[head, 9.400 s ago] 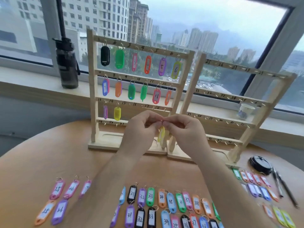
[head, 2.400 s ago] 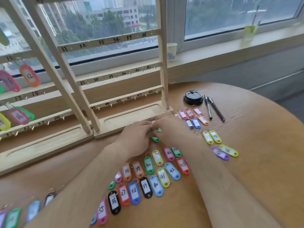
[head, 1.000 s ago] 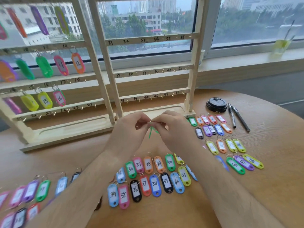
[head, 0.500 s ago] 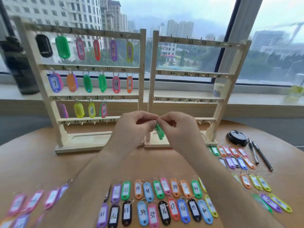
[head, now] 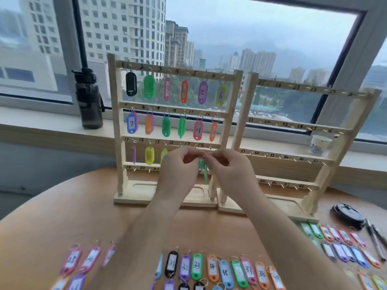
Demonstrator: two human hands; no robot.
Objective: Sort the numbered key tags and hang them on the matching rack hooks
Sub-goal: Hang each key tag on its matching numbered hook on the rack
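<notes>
Green tag (head: 203,170) is pinched at its top by both left hand (head: 178,166) and right hand (head: 232,171), before the left rack (head: 115,122), where fifteen tags (head: 149,86) are seen hung in three rows.

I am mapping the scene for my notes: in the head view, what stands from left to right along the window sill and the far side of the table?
Water bottle → left rack → right rack → cup.

Left rack (head: 117,122) and right rack (head: 293,126) stand side by side on the far part of my table (head: 62,216), with hung tags (head: 149,86) on the left one's top 3 rails. Behind, on the sill (head: 41,126): bottle (head: 90,101) left, cup (head: 319,144) right. Loose tags (head: 196,266) lie nearest me; lid (head: 345,212) and pens (head: 374,235) far right.
</notes>
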